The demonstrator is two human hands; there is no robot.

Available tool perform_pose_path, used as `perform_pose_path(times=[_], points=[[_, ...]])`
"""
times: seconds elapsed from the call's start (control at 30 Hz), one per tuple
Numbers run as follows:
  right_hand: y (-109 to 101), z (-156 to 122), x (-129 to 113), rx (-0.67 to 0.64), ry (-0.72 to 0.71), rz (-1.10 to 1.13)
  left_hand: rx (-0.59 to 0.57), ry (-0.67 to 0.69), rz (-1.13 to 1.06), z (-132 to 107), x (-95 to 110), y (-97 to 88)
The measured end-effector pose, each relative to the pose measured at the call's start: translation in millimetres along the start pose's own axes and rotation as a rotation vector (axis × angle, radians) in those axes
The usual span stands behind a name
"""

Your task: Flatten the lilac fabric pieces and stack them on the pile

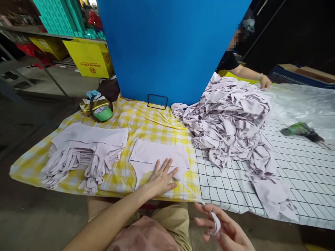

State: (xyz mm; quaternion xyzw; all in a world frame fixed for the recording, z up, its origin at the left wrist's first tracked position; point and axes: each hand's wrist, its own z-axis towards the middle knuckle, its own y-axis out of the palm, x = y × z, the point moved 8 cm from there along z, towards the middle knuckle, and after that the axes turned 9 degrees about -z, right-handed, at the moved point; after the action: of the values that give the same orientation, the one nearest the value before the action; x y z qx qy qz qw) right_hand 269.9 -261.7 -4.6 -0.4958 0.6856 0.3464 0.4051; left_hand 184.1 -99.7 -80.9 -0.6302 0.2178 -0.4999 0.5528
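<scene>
A pale lilac camisole-like top [161,151] lies flat on the yellow checked cloth in front of me. Pressed on its lower edge, my left hand [163,177] is flat with the fingers spread. A thin strap [190,188] runs from the garment's right side over the table edge to my right hand [222,223]. The fingers of that hand are closed on the strap, whose end loops around them. To the left sits a neat stack of matching tops [89,137], their straps hanging toward me.
A large heap of lilac garments [230,111] covers the table at right. Behind stands a blue board [170,48] with a wire stand. A green-and-black tool [300,131] lies far right near clear plastic. A tape roll [103,113] and bag sit back left. Another person's hand [265,82] is beyond the heap.
</scene>
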Motion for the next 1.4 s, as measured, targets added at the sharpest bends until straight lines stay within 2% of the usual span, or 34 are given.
perform_pose_path(times=[0.13,0.37,0.47,0.53,0.6,0.73,0.83,0.93,1.07,1.23,1.3,1.4], points=[[-11.2,6.5,-14.0,0.223,-0.095,-0.080,0.006,0.008,0.011,-0.5,0.5,0.1],[-27.0,7.0,-39.3,0.341,-0.273,-0.429,0.020,0.016,0.000,-1.1,-0.8,1.5],[-36.4,9.9,-43.6,0.420,-0.316,-0.456,0.005,0.012,-0.018,-0.9,-0.7,0.8],[-38.6,14.9,-43.7,0.438,-0.326,-0.343,-0.006,0.003,-0.028,-0.8,-0.5,-0.1],[-39.5,23.1,-40.1,0.423,-0.311,-0.138,-0.009,-0.005,-0.032,-0.7,-0.1,-1.5],[-47.6,41.4,-23.4,0.397,-0.217,0.237,-0.009,-0.008,-0.033,-1.0,1.1,-3.8],[-58.5,48.4,-13.5,0.395,-0.156,0.354,-0.022,-0.008,-0.039,-1.0,1.4,-4.2],[-69.5,46.2,-14.7,0.441,-0.159,0.381,-0.029,-0.008,-0.047,-0.4,2.1,-5.2],[-77.5,37.5,-26.5,0.542,-0.203,0.301,-0.050,-0.015,-0.054,-0.3,2.8,-5.3],[-69.9,35.5,-33.1,0.587,-0.172,0.122,-0.093,-0.037,-0.121,1.3,1.4,-8.5],[-63.6,37.4,-33.0,0.582,-0.148,0.043,-0.119,-0.058,-0.206,4.9,4.6,-16.2],[-51.2,42.8,-33.3,0.557,-0.122,-0.155,-0.079,-0.059,-0.428,14.2,22.6,-44.2]])
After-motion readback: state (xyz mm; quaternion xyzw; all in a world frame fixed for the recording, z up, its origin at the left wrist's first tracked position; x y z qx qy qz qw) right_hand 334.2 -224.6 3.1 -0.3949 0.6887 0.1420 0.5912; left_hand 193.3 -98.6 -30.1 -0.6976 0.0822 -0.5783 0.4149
